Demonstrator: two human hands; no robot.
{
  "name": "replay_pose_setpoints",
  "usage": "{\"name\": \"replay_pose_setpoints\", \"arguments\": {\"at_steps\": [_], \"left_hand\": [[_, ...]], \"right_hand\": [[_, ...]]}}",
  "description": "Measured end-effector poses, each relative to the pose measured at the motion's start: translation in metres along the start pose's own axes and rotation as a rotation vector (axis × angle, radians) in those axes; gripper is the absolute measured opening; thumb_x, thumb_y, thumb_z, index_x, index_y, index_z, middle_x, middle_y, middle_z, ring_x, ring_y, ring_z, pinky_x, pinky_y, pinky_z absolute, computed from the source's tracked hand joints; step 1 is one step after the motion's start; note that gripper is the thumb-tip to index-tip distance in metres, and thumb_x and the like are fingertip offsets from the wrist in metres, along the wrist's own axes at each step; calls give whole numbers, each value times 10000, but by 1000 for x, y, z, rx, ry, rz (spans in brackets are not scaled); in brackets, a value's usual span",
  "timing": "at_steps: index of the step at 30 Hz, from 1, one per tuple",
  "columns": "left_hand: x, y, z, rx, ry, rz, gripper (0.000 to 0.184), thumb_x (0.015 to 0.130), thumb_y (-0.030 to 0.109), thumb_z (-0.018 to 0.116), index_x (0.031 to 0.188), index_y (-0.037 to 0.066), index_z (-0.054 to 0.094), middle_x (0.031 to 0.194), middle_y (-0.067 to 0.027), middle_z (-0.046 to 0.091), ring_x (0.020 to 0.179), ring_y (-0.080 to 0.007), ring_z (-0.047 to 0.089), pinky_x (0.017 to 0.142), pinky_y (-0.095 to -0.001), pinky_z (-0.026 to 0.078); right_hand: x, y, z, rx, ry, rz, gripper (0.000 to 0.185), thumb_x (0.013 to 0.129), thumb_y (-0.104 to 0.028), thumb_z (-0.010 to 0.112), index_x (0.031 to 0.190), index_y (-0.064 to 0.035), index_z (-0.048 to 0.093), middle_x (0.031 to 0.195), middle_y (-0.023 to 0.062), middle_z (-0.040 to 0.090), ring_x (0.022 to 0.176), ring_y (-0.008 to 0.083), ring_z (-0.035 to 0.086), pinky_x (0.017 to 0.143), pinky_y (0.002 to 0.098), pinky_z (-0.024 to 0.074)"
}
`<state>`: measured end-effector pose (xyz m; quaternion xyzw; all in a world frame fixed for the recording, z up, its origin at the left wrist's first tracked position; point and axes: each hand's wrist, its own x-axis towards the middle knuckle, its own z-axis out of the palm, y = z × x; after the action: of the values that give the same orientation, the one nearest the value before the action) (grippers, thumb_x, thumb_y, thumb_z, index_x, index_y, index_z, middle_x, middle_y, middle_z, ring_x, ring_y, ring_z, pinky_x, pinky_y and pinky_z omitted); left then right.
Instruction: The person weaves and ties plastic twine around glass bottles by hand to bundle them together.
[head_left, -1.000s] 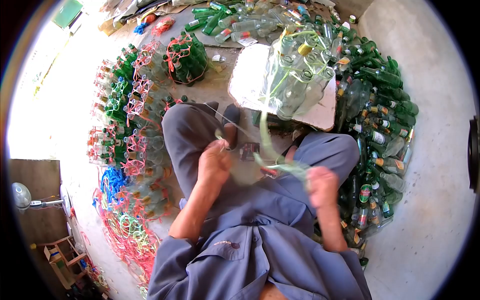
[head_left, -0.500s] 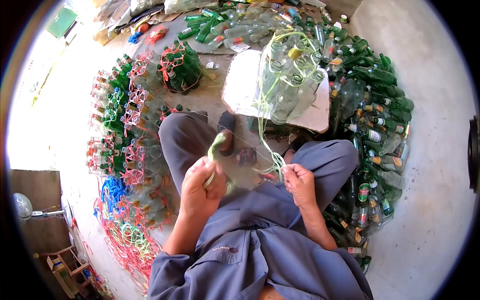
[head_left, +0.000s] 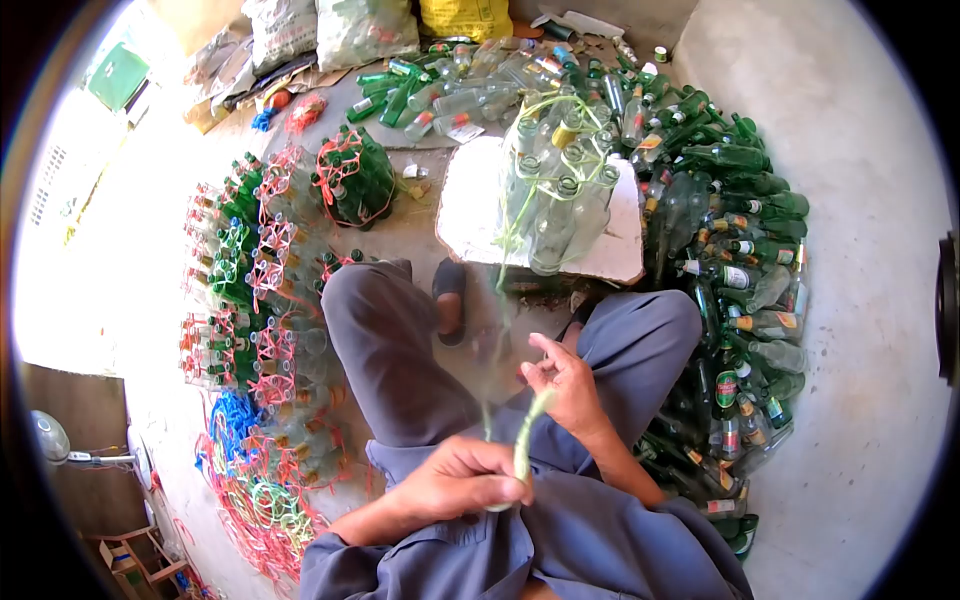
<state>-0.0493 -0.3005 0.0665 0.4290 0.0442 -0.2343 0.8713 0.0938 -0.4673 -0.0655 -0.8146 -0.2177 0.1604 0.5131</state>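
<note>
While red-tied bottle bundles (head_left: 275, 250) are standing packed along the left, too close to count, a blue cord heap (head_left: 232, 420) and a multicoloured cord tangle (head_left: 265, 510) are lying at their lower end. One bundle of green bottles (head_left: 357, 180) is standing apart, with floor showing between it and the worktop (head_left: 468, 200). Three sacks are standing behind: a white sack (head_left: 285, 38), a translucent sack (head_left: 367, 35) and a yellow sack (head_left: 466, 18); their contents are not showing clearly. The left hand (head_left: 462, 482) is pinching a green cord (head_left: 522, 445) between thumb and fingers, in front of the torso. A blurred strand is running down toward it from the clear-bottle cluster (head_left: 560, 200), at least six bottles looped with green cord, which is standing nearer the worktop's right edge and reaching close to its front edge. The right hand (head_left: 568, 388) is holding its grip loosely spread near the cord's end, below that front edge. One large bottle heap (head_left: 740, 270), overlapping beyond counting, is filling the space between the worktop and the right wall (head_left: 860, 300).
</note>
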Motion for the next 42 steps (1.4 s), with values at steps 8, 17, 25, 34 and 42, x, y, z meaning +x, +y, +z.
{"name": "replay_pose_setpoints", "arguments": {"at_steps": [8,17,25,34,42], "left_hand": [[36,-23,9,428,-391,79,204,967,167,652,928,-33,665,840,-62,662,792,-148,592,737,-298,467],[34,-36,17,190,-380,-108,189,968,159,651,930,-25,676,879,-40,657,849,-114,577,773,-274,454],[34,-44,-12,121,-140,-156,211,979,186,634,934,-15,677,866,-1,660,841,-90,572,781,-242,446],[78,-51,-82,1428,-43,218,215,825,208,678,988,70,697,954,-125,701,907,-338,663,806,-434,534],[110,39,-128,1844,4,263,115,813,197,617,837,85,628,813,-135,630,776,-354,622,722,-462,502]], "right_hand": [[79,24,33,-60,135,-99,697,825,-221,766,1388,53,461,1260,243,618,1094,294,643,910,357,522],[132,36,106,340,-41,168,615,843,-241,755,1313,62,499,1068,198,667,870,234,668,773,325,554],[94,55,126,312,-74,119,239,933,-164,636,1082,20,671,741,53,654,600,120,613,536,266,492],[96,77,81,672,-3,518,169,897,-141,627,942,10,689,726,34,654,597,88,586,521,240,461],[74,86,52,238,-274,286,236,900,-157,632,992,52,695,763,34,673,663,89,619,602,239,486]]}}
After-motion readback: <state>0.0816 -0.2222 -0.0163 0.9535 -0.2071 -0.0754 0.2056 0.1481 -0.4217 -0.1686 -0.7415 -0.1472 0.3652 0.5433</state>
